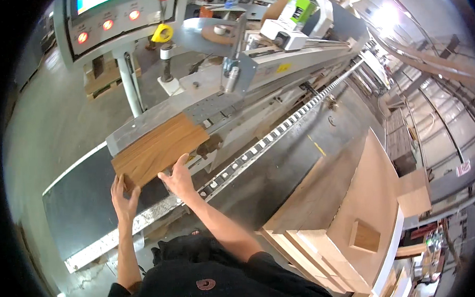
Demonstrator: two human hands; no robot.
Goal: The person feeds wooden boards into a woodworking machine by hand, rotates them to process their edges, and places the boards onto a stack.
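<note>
A flat brown wooden board (161, 148) with visible grain lies at the infeed of a long edge-banding machine, its far edge along the grey metal guide (142, 125). My left hand (125, 200) grips its near left corner, with fingers at the left side and thumb against the near edge. Further right along that near edge, my right hand (178, 179) holds the board with thumb and forefinger spread. Some of my right fingers are hidden under the hand.
Beyond the board runs a chain track (268, 139) with white and black pads. A control panel (107, 27) with lit red buttons stands at the far left. To my right is a stack of large panels (354, 197) bearing a small wooden block (364, 235).
</note>
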